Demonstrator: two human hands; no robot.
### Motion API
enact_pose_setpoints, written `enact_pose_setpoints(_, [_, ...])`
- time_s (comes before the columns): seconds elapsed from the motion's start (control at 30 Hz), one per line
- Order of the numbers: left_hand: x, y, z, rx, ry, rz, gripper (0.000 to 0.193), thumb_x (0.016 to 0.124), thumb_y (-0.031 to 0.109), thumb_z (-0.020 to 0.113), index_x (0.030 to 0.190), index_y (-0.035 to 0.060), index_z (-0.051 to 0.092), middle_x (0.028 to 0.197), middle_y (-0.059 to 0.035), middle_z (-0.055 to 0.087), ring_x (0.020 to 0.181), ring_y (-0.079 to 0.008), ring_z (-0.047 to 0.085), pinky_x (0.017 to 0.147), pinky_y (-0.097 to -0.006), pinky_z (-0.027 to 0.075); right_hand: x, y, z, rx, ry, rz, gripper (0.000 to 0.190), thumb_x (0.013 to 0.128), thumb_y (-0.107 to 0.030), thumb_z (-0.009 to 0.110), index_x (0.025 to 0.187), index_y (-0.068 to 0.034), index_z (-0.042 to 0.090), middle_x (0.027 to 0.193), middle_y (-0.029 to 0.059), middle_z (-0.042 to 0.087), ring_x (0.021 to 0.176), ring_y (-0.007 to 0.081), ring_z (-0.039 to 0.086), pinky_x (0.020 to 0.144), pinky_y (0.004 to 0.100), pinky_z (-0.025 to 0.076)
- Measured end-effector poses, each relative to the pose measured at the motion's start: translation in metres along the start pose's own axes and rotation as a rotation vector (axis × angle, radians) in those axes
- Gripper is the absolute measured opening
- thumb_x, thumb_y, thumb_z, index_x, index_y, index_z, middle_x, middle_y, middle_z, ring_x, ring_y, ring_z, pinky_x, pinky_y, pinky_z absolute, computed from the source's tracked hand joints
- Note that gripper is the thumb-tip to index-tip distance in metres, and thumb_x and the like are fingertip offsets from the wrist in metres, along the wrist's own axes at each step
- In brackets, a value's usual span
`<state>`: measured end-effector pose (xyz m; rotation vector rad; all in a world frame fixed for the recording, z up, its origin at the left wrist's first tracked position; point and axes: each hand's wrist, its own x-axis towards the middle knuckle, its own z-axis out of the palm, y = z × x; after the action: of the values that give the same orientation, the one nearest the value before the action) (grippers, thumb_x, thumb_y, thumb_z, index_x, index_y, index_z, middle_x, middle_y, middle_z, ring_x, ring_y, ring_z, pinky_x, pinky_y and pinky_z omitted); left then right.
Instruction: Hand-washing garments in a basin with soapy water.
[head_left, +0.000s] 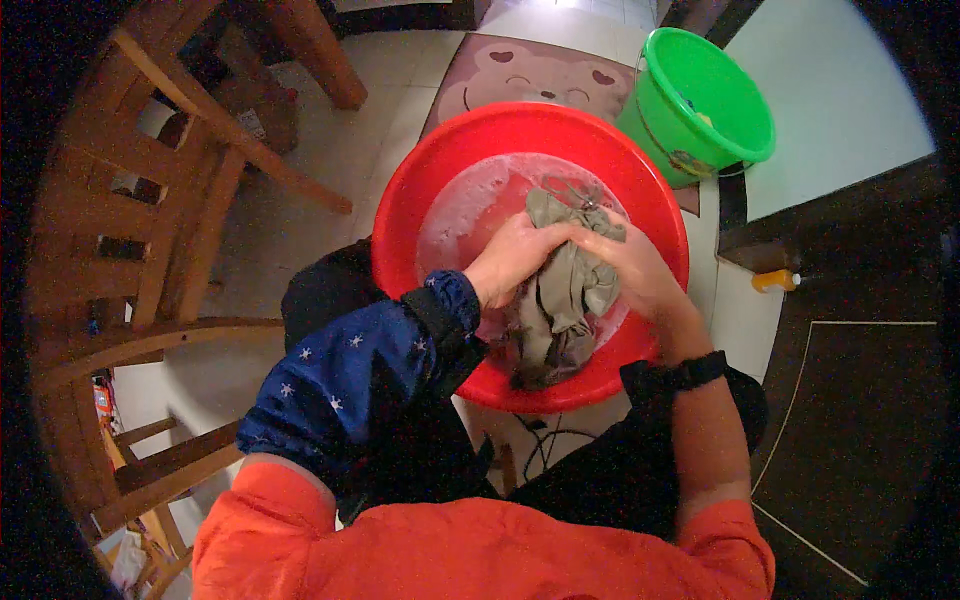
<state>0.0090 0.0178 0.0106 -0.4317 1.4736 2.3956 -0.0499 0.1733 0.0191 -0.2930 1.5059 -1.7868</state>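
A large red plastic basin (525, 124) stands in front of me, with foamy water (469, 199) in it. My left hand (517, 255) and my right hand (634, 259) meet over the basin, both gripping a bunched wet grey-beige cloth garment (566, 289). The thumbs lie close together on top of the fabric, and some fingers are hidden by it. The lower part of the cloth hangs toward the basin's near wall. A dark blue patterned sleeve cover is on my left forearm; a black band is around my right one.
A green bucket (709, 97) stands behind the basin at the right, beside a pink mat with an animal face (547, 71). An orange bottle (776, 281) lies by the dark furniture at right. Wooden chairs (225, 135) fill the left side. A black cable (555, 442) is on the floor nearby.
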Motion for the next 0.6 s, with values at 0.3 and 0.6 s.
enact_pose_setpoints(0.3, [0.011,-0.004,-0.006,-0.122,0.007,0.101,0.031,0.084,0.022,0.058,0.11,0.0077,0.048,0.1,-0.0065,0.057,0.087,-0.0182,0.057,0.076,-0.0326,0.048,0.008,0.024,-0.006,-0.297,0.329,-0.117,0.055,0.077,-0.022,0.067,0.123,0.0,0.045,0.108,0.0121,0.059,0.1,0.0209,0.055,0.086,0.031,0.043])
enact_pose_setpoints(0.6, [0.007,-0.05,-0.017,-0.235,0.161,0.047,0.042,0.09,0.039,0.042,0.113,0.0056,0.052,0.102,-0.0088,0.06,0.091,-0.0229,0.057,0.079,-0.0378,0.046,-0.005,0.023,0.073,-0.893,0.467,-0.468,0.029,0.078,-0.016,0.06,0.106,-0.01,0.055,0.096,0.0195,0.06,0.091,0.0373,0.057,0.078,0.0426,0.045])
